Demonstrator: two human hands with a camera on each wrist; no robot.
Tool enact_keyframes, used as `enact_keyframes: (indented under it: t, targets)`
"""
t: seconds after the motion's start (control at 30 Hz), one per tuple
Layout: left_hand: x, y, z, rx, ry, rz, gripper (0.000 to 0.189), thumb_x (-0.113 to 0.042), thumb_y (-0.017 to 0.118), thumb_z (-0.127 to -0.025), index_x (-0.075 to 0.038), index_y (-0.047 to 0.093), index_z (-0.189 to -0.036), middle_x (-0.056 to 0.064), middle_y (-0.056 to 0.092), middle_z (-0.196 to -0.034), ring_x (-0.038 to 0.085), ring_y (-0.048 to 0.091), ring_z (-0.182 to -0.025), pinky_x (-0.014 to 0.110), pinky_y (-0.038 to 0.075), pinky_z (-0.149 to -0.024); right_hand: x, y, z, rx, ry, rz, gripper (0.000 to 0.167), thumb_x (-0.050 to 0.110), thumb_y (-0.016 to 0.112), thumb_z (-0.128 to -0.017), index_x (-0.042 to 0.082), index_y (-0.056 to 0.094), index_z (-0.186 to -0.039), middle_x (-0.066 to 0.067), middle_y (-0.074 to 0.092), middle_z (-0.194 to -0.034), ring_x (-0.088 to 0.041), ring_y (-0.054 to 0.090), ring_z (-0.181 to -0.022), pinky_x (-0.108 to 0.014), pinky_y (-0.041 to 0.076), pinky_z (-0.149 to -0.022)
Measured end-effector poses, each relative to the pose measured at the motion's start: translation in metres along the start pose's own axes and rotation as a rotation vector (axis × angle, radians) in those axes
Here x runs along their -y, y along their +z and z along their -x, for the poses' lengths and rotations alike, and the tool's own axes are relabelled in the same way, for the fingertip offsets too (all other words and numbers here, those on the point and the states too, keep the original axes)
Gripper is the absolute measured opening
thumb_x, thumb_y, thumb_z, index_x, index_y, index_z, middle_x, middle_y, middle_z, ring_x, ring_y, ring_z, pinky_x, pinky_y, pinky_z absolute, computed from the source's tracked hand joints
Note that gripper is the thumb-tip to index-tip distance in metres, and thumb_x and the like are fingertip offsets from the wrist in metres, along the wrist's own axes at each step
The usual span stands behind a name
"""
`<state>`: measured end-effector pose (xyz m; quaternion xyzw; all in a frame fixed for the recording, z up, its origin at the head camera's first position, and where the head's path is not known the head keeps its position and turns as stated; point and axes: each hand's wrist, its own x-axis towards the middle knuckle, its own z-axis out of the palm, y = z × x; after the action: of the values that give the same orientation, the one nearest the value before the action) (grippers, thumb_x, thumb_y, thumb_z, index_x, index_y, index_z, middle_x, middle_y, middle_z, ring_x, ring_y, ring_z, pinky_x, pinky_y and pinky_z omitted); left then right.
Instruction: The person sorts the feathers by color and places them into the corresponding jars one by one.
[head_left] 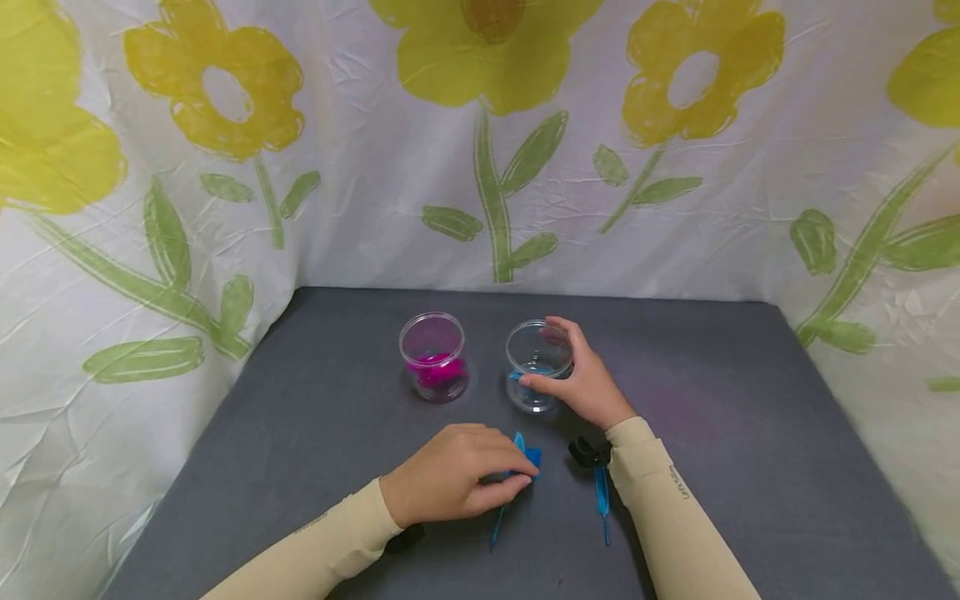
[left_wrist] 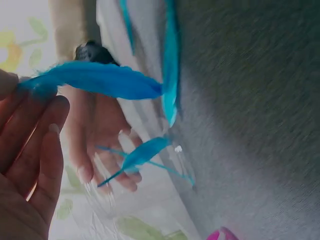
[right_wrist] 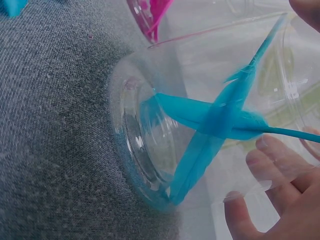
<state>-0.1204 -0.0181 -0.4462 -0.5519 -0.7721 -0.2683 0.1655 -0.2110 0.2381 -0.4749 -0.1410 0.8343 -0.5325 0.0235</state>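
Note:
My left hand (head_left: 472, 468) pinches a blue feather (left_wrist: 107, 80) between thumb and fingertips, held above the grey table. Beneath that hand, another blue feather (head_left: 498, 525) lies on the table, its thin quill towards me. My right hand (head_left: 592, 383) grips a clear plastic jar (head_left: 534, 407) from its right side, thumb at the near side and fingers round the far side. Inside this jar, two blue feathers (right_wrist: 220, 122) cross each other, as the right wrist view shows. One more blue feather (head_left: 602, 493) lies beside my right wrist.
A second clear jar (head_left: 432, 317) with bright pink feathers (head_left: 437, 371) stands left of the one I hold. Behind the grey table (head_left: 330, 333) hangs a white cloth (head_left: 360, 183) printed with yellow flowers. Black wrist straps (head_left: 589, 452) are on both my arms.

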Motion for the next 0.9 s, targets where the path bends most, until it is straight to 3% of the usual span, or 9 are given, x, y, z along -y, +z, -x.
enact_keyframes:
  t: [0.13,0.3,0.4,0.5,0.7,0.9]
  targets:
    - [0.008,-0.007,-0.005,-0.067,-0.097,0.173,0.011,-0.015,0.077,-0.101,-0.016,0.083,-0.109,-0.009,0.081,-0.100,0.000,0.074,-0.090,0.015,0.059,-0.086,0.000,0.000,0.001,-0.003,-0.003,-0.001,0.102,0.054,0.088,-0.088,0.034,0.027,-0.167,0.000,0.045,-0.168,-0.030,0.042,-0.157,-0.063,0.036,-0.127]
    - [0.015,-0.021,-0.012,-0.108,-0.308,0.390,0.013,-0.015,0.074,-0.104,-0.015,0.083,-0.113,-0.006,0.082,-0.103,0.001,0.072,-0.087,0.023,0.062,-0.078,-0.001,0.000,0.001,0.002,0.005,0.001,0.102,0.055,0.088,-0.087,0.036,0.027,-0.167,0.001,0.045,-0.168,-0.029,0.042,-0.158,-0.064,0.035,-0.127]
    - [0.019,-0.032,-0.018,-0.129,-0.433,0.446,0.014,-0.019,0.073,-0.105,-0.017,0.083,-0.114,-0.007,0.082,-0.104,0.004,0.072,-0.085,0.027,0.063,-0.077,-0.001,0.001,0.000,-0.001,0.003,0.004,0.102,0.055,0.088,-0.087,0.035,0.028,-0.167,0.000,0.045,-0.169,-0.030,0.041,-0.158,-0.065,0.036,-0.127]
    - [0.023,-0.044,-0.025,-0.154,-0.516,0.485,0.015,-0.022,0.072,-0.106,-0.019,0.083,-0.116,-0.007,0.082,-0.105,0.010,0.070,-0.081,0.030,0.061,-0.073,-0.001,0.001,-0.001,-0.002,0.001,0.007,0.102,0.054,0.088,-0.088,0.034,0.028,-0.167,-0.001,0.045,-0.169,-0.029,0.041,-0.159,-0.064,0.035,-0.128]
    - [0.033,-0.061,-0.038,-0.247,-0.604,0.564,0.017,-0.024,0.071,-0.107,-0.020,0.082,-0.119,-0.003,0.081,-0.108,0.015,0.066,-0.078,0.028,0.057,-0.068,0.000,0.000,-0.004,0.014,-0.011,0.011,0.095,0.041,0.086,-0.094,0.028,0.026,-0.168,-0.005,0.043,-0.170,-0.031,0.039,-0.160,-0.066,0.035,-0.127]
    - [0.043,-0.070,-0.055,-0.333,-0.621,0.558,0.017,-0.022,0.069,-0.108,-0.017,0.082,-0.118,0.002,0.082,-0.112,0.017,0.072,-0.088,0.033,0.063,-0.082,0.000,0.000,-0.004,0.003,0.005,0.001,0.097,0.038,0.089,-0.091,0.030,0.028,-0.167,-0.005,0.045,-0.169,-0.031,0.040,-0.160,-0.068,0.034,-0.127]
